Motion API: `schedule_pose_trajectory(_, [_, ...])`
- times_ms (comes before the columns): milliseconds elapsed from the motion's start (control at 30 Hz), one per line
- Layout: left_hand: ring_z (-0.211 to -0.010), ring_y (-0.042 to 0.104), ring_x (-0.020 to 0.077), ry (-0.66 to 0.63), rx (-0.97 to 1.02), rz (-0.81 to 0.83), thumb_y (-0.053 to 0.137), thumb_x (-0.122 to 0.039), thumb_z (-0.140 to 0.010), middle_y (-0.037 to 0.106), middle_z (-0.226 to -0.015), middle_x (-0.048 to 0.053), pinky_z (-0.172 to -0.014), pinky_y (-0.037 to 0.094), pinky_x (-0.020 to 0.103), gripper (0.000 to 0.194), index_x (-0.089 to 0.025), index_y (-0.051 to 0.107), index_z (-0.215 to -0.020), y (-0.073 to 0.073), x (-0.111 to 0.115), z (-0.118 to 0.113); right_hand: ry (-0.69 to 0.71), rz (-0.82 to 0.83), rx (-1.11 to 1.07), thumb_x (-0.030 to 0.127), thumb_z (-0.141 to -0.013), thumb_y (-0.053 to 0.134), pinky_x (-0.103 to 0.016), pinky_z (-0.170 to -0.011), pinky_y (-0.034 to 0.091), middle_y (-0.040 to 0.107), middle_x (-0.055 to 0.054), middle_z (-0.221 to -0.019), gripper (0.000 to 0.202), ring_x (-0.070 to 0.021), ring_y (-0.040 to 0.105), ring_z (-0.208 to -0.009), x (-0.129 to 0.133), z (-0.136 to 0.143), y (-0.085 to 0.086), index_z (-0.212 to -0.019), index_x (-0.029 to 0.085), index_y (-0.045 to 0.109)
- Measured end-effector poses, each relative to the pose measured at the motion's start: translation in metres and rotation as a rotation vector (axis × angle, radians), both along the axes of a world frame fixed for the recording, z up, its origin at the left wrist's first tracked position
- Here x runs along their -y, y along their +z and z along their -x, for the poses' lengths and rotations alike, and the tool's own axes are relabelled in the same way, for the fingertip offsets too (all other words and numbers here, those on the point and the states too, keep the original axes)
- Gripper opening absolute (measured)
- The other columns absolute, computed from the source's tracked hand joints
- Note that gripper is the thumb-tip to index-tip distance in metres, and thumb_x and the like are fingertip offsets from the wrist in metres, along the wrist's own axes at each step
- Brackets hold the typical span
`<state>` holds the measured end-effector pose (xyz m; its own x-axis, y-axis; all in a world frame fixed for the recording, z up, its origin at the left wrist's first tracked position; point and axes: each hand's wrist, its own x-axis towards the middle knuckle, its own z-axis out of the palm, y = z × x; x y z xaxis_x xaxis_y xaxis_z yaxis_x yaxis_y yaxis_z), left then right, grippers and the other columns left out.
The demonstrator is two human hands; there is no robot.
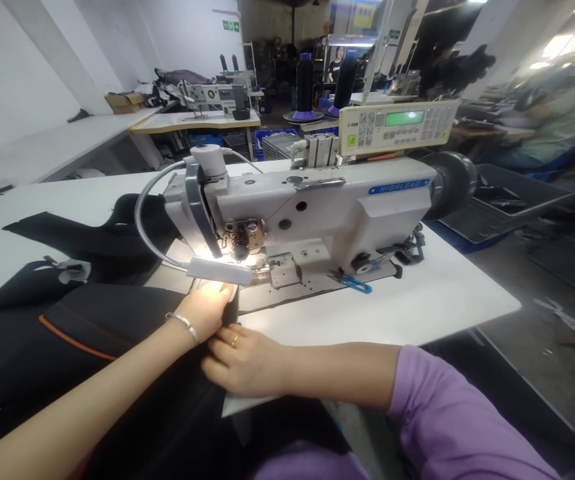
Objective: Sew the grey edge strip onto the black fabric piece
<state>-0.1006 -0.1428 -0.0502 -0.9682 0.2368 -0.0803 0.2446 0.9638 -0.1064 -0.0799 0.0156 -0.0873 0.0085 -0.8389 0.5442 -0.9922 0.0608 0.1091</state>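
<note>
My left hand [210, 307], with a silver bracelet at the wrist, holds black fabric [132, 313] close to the needle area of a sewing machine [312, 193]. Its fingertips are partly hidden by the lamp head [220, 271] and washed out by glare. A pale strip shows beside the thumb. Just nearer to me, my right hand [245, 360], wearing a gold ring, has its fingers curled on the fabric's edge. Orange piping [75, 340] runs across the fabric, which spreads left over the table and hangs down in front.
Blue-handled thread snips [355, 283] lie on the white table [447, 280] by the machine's base. A control panel [400, 127] and thread cones [304, 87] stand behind. Another sewing machine [215, 97] is farther back. A blurred person [562, 113] sits at right near a dark tray [497, 200].
</note>
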Motion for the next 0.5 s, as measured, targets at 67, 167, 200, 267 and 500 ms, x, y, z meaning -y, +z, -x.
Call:
schedule_pose_trajectory(67, [-0.113, 0.053, 0.0276, -0.007, 0.049, -0.098, 0.043, -0.002, -0.069, 0.058, -0.121, 0.013, -0.096, 0.045, 0.038, 0.060, -0.014, 0.052, -0.127, 0.009, 0.012, 0.004, 0.120, -0.028, -0.006, 0.019, -0.092, 0.037, -0.030, -0.064, 0.043, 0.055, -0.005, -0.075, 0.020, -0.0163, 0.052, -0.068, -0.001, -0.007, 0.000, -0.085, 0.015, 0.055])
schedule_pose_trajectory(167, [-0.110, 0.056, 0.0264, 0.069, 0.221, -0.214, 0.053, -0.020, -0.075, 0.063, -0.117, 0.005, -0.095, 0.044, 0.032, 0.042, -0.015, 0.061, -0.115, 0.036, 0.047, 0.016, 0.156, -0.092, 0.015, 0.019, -0.091, 0.038, -0.028, -0.058, 0.041, 0.052, -0.004, -0.070, 0.021, -0.0162, 0.050, -0.062, 0.000, -0.014, -0.002, -0.076, 0.015, 0.053])
schedule_pose_trajectory(200, [-0.105, 0.058, 0.0277, 0.142, 0.269, -0.215, 0.054, -0.030, -0.077, 0.067, -0.110, 0.004, -0.091, 0.046, 0.032, 0.037, -0.014, 0.064, -0.109, 0.046, 0.060, 0.020, 0.135, -0.107, 0.021, 0.017, -0.089, 0.039, -0.028, -0.058, 0.041, 0.052, -0.005, -0.070, 0.020, -0.0169, 0.051, -0.063, 0.000, -0.015, -0.002, -0.074, 0.015, 0.052])
schedule_pose_trajectory(267, [-0.096, 0.061, 0.0281, 0.265, 0.341, -0.211, 0.052, -0.041, -0.081, 0.070, -0.096, 0.001, -0.085, 0.048, 0.033, 0.040, -0.010, 0.065, -0.102, 0.065, 0.078, 0.023, 0.109, -0.122, 0.021, 0.012, -0.086, 0.041, -0.029, -0.058, 0.041, 0.051, -0.005, -0.069, 0.016, -0.0176, 0.051, -0.063, -0.001, -0.017, -0.002, -0.073, 0.015, 0.050])
schedule_pose_trajectory(500, [-0.084, 0.064, 0.0273, 0.036, 0.216, 0.065, 0.057, -0.021, -0.080, 0.070, -0.088, 0.004, -0.075, 0.048, 0.037, 0.027, -0.016, 0.061, -0.106, 0.061, 0.018, -0.040, 0.053, -0.129, 0.034, 0.028, -0.090, 0.044, -0.037, -0.069, 0.044, 0.055, -0.010, -0.082, 0.019, -0.0227, 0.056, -0.074, -0.011, -0.029, 0.001, -0.097, 0.013, 0.053])
